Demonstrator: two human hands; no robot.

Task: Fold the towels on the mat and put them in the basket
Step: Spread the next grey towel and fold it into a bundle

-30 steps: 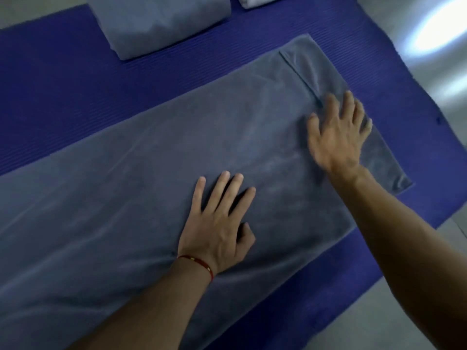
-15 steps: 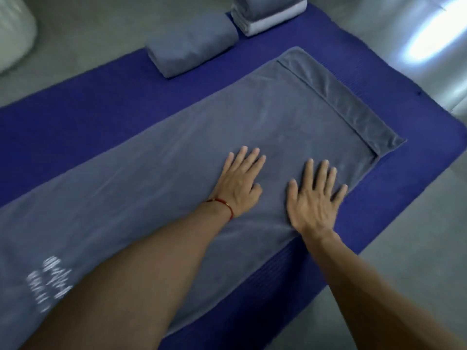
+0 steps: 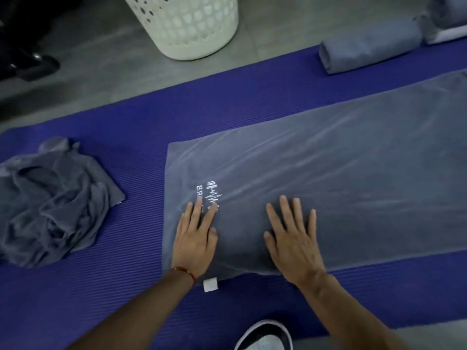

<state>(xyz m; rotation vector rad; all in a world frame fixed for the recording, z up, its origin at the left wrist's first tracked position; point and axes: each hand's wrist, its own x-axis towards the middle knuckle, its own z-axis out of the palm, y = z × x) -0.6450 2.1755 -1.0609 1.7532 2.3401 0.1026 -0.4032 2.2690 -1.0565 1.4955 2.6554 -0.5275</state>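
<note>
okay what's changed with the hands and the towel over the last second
Both hands slid along the spread towel from its hemmed end to the logo end: the left hand now lies flat by the logo, the right hand flat beside it. Nothing was gripped or released. The towel stays spread on the mat.

Dim, soft light; slight motion blur; perhaps wide-angle bending at edges

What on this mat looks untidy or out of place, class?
The crumpled grey towel at the mat's left end lies bunched in a heap, unlike the spread towel under both flat hands and the folded towel at the far right.
</note>
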